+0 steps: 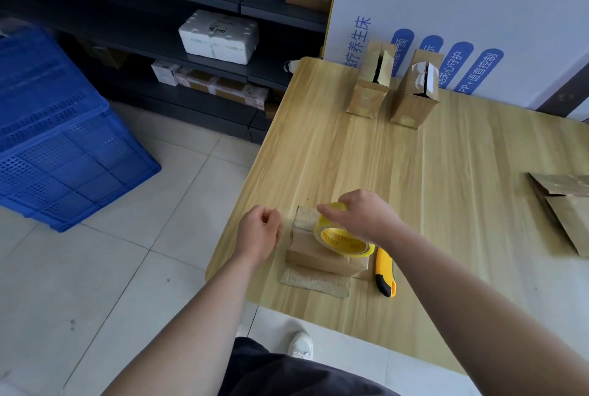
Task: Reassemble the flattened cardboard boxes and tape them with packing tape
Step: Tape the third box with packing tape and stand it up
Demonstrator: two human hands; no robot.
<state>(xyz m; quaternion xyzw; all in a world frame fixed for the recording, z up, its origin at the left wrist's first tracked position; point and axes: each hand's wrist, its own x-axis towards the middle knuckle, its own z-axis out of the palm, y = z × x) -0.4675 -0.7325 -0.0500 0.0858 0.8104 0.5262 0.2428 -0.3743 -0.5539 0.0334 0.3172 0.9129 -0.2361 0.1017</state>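
1. Cardboard box [322, 255] lying near the front-left corner of the wooden table [430, 204], on its side, one flap [314, 281] spread flat on the tabletop toward the near edge.
2. Roll of yellow packing tape [342, 238] resting tilted on top of that box, printed core facing the camera.
3. Right hand [363, 220] closed over the upper side of the roll, fingers curled around its rim, thumb pointing left across the top.
4. Left hand [259, 231] just beside the box's left end, fingers curled in toward the palm, thumb and fingertips pinched together; cannot tell whether a strip of clear tape sits between them.
5. Yellow and black utility knife [385, 273] lying on the table just right of the box, untouched by either hand.
6. Two assembled boxes at the far side of the table against the white printed panel [478, 13]: left one [371, 80] and right one [416, 91], close together, tilted, flaps up.
7. Flattened cardboard [565, 207] at the right edge of the table, well apart from the hands.
8. Blue plastic crate [60, 140] on the tiled floor to the left, dark shelving [143, 13] with packages behind it.
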